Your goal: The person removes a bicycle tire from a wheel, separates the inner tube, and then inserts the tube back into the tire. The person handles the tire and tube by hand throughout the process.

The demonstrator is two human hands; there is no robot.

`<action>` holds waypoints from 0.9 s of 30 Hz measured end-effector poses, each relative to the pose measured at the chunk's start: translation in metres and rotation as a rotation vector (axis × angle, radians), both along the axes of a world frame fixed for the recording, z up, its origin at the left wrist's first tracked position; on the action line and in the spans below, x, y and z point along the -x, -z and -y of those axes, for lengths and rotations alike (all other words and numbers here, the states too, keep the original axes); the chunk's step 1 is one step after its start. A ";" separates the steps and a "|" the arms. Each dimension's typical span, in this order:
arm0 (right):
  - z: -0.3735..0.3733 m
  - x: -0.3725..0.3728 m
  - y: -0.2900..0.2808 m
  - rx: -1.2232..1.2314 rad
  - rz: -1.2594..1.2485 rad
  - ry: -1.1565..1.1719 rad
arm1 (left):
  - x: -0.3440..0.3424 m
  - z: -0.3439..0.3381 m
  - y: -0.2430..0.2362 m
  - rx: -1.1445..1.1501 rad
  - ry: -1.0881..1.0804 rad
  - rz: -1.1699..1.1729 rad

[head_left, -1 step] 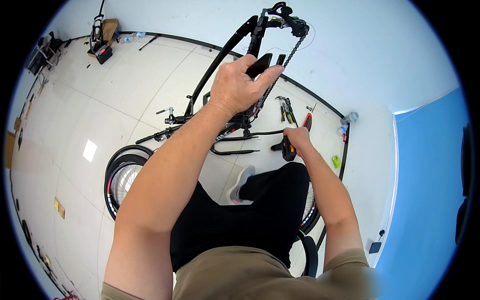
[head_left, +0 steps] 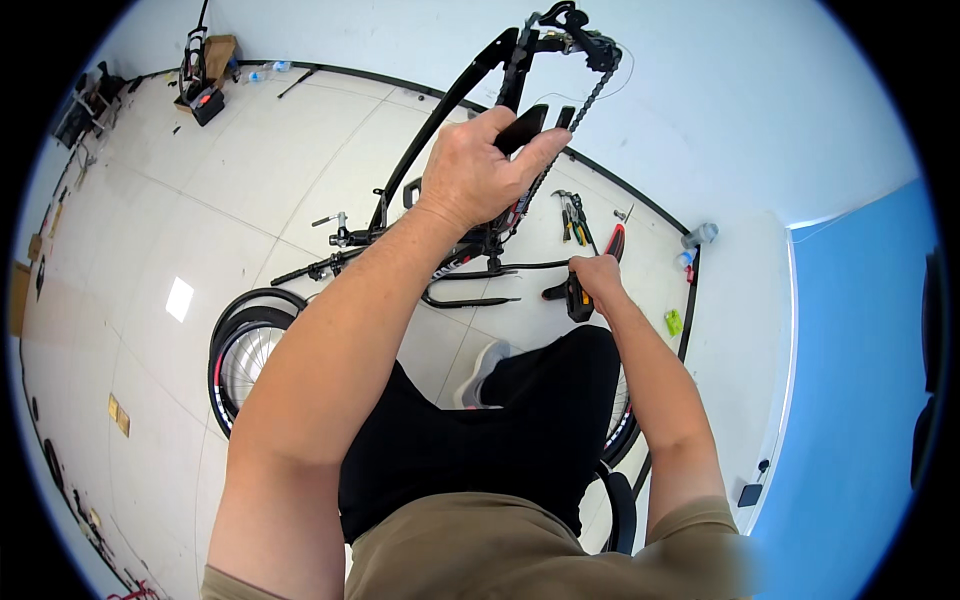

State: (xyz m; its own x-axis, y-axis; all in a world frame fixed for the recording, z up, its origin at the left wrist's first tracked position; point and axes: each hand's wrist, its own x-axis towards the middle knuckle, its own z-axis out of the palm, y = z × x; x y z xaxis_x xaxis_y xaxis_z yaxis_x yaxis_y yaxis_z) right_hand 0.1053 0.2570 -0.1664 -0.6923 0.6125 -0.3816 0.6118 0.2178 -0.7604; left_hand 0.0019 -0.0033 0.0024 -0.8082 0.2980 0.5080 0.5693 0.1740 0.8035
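Observation:
A black bicycle frame (head_left: 440,125) stands before me, its rear derailleur (head_left: 597,50) at the top and a chain (head_left: 588,108) running down from it. My left hand (head_left: 485,165) is closed around a black bar-like part of the bike (head_left: 521,130); what lies behind the fingers is hidden. At the right, lower down, my right hand (head_left: 597,278) grips a black part with an orange patch (head_left: 577,300), whose kind I cannot make out. A black fork (head_left: 475,302) shows below the frame, and a black handlebar (head_left: 310,270) reaches out to the left.
Pliers and other hand tools (head_left: 573,220) lie on the floor near a red and black piece (head_left: 615,241). Wheels flank my legs, one left (head_left: 225,385), one right (head_left: 625,435). Bottles (head_left: 700,236) stand by the right wall; a cardboard box (head_left: 220,58) sits far left.
The top of the bike, with its derailleur, has shifted very slightly right, and my left hand with it. My shoe has moved a little. The right hand has barely moved.

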 end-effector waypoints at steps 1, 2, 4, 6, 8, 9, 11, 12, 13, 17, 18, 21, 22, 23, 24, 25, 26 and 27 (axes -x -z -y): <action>-0.007 -0.002 0.012 -0.050 0.067 -0.008 | -0.001 -0.001 0.000 -0.004 0.002 -0.012; -0.008 -0.004 0.021 -0.047 0.054 0.012 | -0.001 0.000 -0.001 -0.005 0.003 -0.027; -0.011 -0.007 0.038 -0.043 0.027 0.052 | -0.001 -0.001 0.000 -0.021 0.013 -0.012; -0.013 -0.008 0.054 0.032 0.058 0.049 | -0.001 -0.002 -0.001 -0.028 0.030 0.031; -0.008 -0.011 0.068 0.081 0.132 0.068 | -0.003 -0.003 0.001 -0.039 0.021 0.063; -0.002 -0.011 0.074 0.099 0.126 0.062 | -0.003 -0.003 0.001 -0.047 0.015 0.061; 0.015 -0.009 0.087 0.139 0.112 0.047 | 0.001 0.000 0.003 -0.058 0.014 0.012; 0.016 -0.008 0.091 0.150 0.105 0.043 | 0.002 -0.001 0.002 -0.064 0.018 0.003; 0.010 -0.009 0.115 0.207 0.092 0.066 | 0.001 -0.002 0.000 -0.070 0.022 -0.004; 0.007 -0.006 0.167 0.364 0.057 0.122 | -0.002 -0.003 -0.003 -0.084 0.016 -0.046; 0.011 -0.006 0.171 0.401 0.055 0.118 | -0.002 -0.004 -0.003 -0.078 0.017 -0.049; 0.014 -0.006 0.180 0.458 0.047 0.086 | -0.002 -0.006 0.000 -0.128 0.014 -0.047; 0.018 -0.004 0.185 0.448 0.047 0.059 | -0.002 -0.006 0.000 -0.139 0.017 -0.032; 0.024 -0.006 0.187 0.438 0.051 0.034 | -0.005 -0.004 -0.002 -0.108 0.013 -0.020; 0.028 -0.008 0.189 0.472 0.049 0.045 | -0.004 -0.004 -0.003 -0.104 -0.002 -0.034; 0.034 -0.010 0.191 0.506 0.047 0.057 | -0.004 -0.004 -0.003 -0.099 -0.016 -0.048; 0.045 -0.009 0.193 0.545 0.044 0.064 | -0.003 -0.003 -0.003 -0.090 -0.034 -0.064; 0.055 -0.011 0.196 0.443 0.018 0.029 | -0.002 -0.005 -0.003 -0.123 -0.027 -0.087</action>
